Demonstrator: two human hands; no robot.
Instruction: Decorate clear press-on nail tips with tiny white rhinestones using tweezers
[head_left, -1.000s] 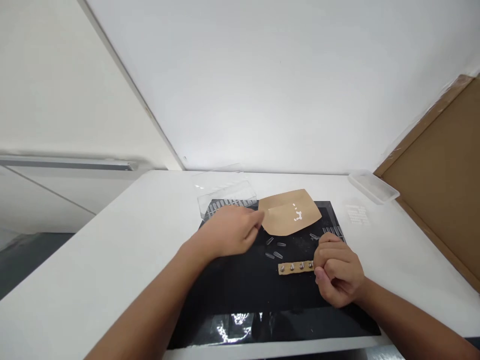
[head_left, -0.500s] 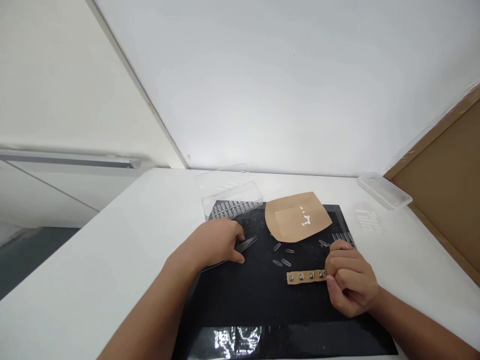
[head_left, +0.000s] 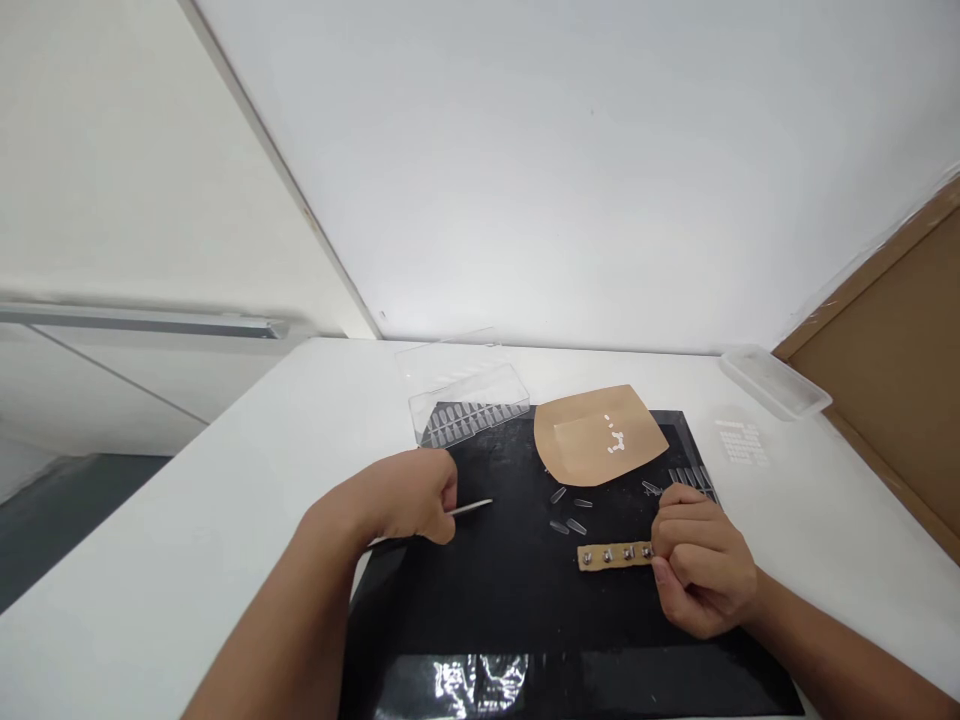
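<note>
Stick (head_left: pixel 471 507) clamped in the left hand (head_left: pixel 420 490), lower centre; right hand (head_left: pixel 701 562) pinched on the end of a studded strip (head_left: pixel 616 556), lower right.

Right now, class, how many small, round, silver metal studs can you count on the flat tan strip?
4 show, in one row along the flat tan strip: leftmost stud, second stud, third stud, and fourth stud beside the right hand, which may hide more.
</note>
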